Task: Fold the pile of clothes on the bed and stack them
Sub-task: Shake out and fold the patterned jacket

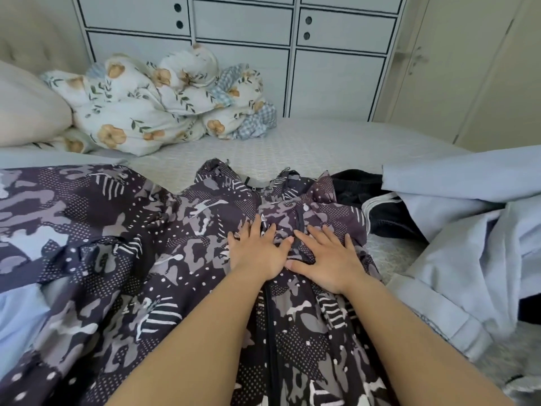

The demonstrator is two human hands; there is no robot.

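A dark camouflage-print jacket point(175, 259) with a black zipper lies spread over the near half of the bed point(292, 148), its fabric rumpled and reaching from the left edge to right of centre. Both hands lie flat on it near the middle, side by side and just touching at the thumbs. The left hand point(257, 253) has its fingers straight and spread, pressing the cloth just left of the zipper; it grips nothing. The right hand point(328, 259) is likewise flat with spread fingers, pressing the cloth just right of the zipper.

To the right, touching the jacket's far right edge, lies a black garment with white stripes point(377, 206), and beside that a pale blue garment point(462, 230) heaped along the right side. At the far left sit a crumpled floral duvet point(152, 106) and a cream pillow point(26, 109). Pale cabinets with dark trim point(248, 30) stand beyond the bed.
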